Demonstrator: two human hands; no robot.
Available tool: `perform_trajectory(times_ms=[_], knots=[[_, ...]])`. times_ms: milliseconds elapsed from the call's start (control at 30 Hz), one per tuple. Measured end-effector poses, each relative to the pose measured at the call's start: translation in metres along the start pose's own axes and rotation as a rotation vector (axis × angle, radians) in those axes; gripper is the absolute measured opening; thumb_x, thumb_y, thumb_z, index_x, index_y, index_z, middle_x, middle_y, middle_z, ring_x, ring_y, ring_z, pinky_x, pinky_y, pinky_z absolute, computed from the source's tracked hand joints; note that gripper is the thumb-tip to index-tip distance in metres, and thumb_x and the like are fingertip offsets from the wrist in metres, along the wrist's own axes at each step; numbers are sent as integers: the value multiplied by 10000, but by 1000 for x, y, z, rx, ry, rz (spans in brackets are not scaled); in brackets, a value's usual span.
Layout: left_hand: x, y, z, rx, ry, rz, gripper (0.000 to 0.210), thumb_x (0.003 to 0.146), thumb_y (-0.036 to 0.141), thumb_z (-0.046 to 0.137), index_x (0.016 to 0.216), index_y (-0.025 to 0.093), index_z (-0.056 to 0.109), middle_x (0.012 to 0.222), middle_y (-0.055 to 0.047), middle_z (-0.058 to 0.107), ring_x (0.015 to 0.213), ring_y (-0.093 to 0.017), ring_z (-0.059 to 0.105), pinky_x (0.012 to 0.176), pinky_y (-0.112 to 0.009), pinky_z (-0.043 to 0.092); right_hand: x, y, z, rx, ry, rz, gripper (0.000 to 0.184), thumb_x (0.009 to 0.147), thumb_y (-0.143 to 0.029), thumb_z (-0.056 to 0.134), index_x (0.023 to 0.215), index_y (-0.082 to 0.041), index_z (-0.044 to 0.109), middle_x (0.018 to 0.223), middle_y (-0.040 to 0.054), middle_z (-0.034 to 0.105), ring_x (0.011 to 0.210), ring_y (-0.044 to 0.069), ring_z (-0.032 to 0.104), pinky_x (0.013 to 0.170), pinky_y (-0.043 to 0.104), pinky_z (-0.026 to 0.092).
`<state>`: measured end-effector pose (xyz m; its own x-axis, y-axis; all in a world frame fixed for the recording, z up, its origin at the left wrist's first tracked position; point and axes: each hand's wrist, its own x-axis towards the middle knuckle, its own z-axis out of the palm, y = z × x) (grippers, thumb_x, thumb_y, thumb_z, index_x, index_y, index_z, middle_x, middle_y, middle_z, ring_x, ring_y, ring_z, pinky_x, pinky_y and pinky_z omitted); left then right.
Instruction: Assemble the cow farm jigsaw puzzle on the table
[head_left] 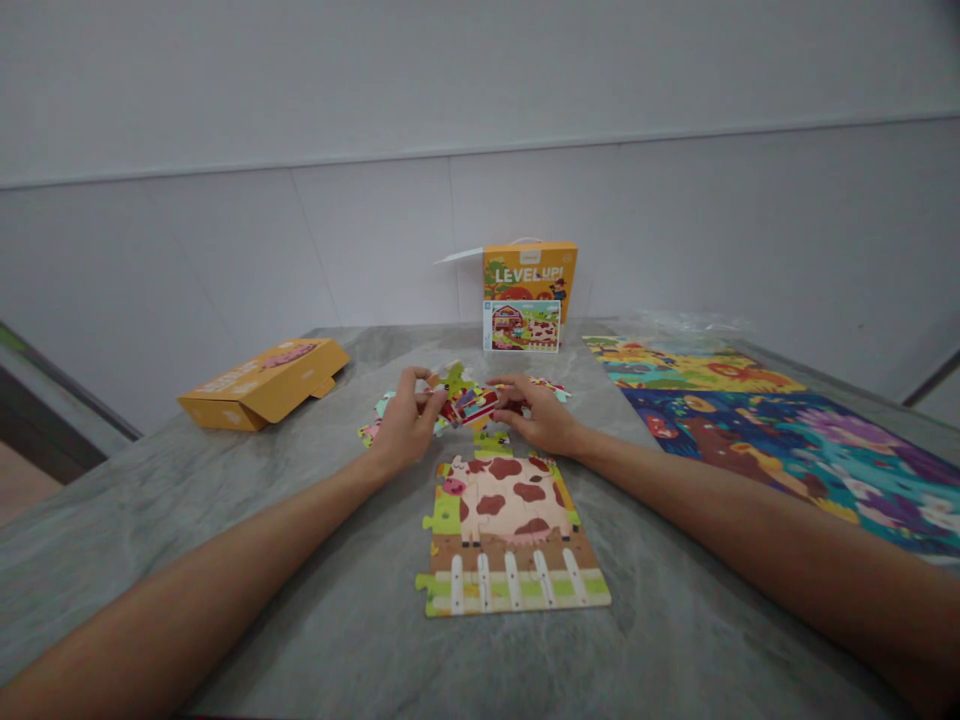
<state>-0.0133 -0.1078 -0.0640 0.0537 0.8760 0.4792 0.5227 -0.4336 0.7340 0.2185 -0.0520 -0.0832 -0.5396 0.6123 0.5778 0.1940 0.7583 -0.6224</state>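
The fingers (414, 377) of the left hand (403, 425) and of the right hand (541, 415) are pinched on a small bunch of puzzle pieces (474, 405) above the middle of the worktop (322, 620); which pieces each one grips cannot be told exactly. The grey marbled worktop carries everything. Along its right edge lies a blue picture (795, 450), partly covered by the person's right forearm, with a yellow picture (694, 368) just beyond it, towards the far right corner. Clear plastic (686, 322) sits near that corner. An orange box (262, 378) lies near the left edge, one flap out. The cow section (514, 520), several pieces joined with a white fence along its bottom, lies flat between the hands and the near edge, at the middle. An upright orange "LEVEL UP!" box (531, 268) stands by the far edge, with a smaller picture box (523, 326) showing a barn and cow in front. Loose pieces (367, 432) lie around and behind the hands, partly hidden by them. Among the held pieces, a red one and a green one show most clearly.
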Motion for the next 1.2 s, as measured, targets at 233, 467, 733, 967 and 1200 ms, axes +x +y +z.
perform_trajectory(times_ms=[233, 467, 733, 967, 1200], knots=[[-7, 7, 6, 167, -297, 300, 251, 952, 315, 499, 1186, 225, 505, 866, -18, 714, 748, -178, 667, 728, -295, 501, -1, -1, 2, -146, -13, -147, 420, 877, -245, 600, 1290, -228, 526, 773, -21, 676, 629, 144, 574, 662, 280, 481], [-3, 3, 4, 219, -175, 248, 346, 960, 298, 492, 1295, 218, 527, 916, -28, 723, 767, -173, 671, 726, -280, 506, 2, 2, -8, -401, 174, -77, 283, 850, -244, 593, 1119, -166, 632, 913, 78, 676, 861, 225, 606, 827, 373, 470], [3, 0, -3, 323, 26, 101, 310, 927, 256, 527, 1217, 199, 620, 937, -46, 750, 800, -201, 693, 745, -292, 525, -1, -13, -11, -365, -334, -350, 441, 767, -532, 739, 1031, -178, 722, 942, 82, 607, 880, 222, 564, 796, 351, 441], [1, -2, -1, 353, -174, 237, 247, 941, 272, 517, 1133, 205, 656, 990, -48, 751, 824, -206, 692, 797, -310, 529, -2, -20, -7, -281, -384, -290, 301, 783, -436, 756, 913, -173, 692, 939, 68, 606, 893, 212, 569, 831, 354, 451], [-3, 0, 0, 366, -248, 303, 256, 955, 263, 479, 1162, 203, 616, 1040, -67, 737, 900, -221, 694, 821, -324, 528, -2, -21, -8, -285, -404, -274, 304, 815, -344, 723, 1059, -186, 635, 1088, 95, 659, 1038, 249, 590, 951, 415, 430]])
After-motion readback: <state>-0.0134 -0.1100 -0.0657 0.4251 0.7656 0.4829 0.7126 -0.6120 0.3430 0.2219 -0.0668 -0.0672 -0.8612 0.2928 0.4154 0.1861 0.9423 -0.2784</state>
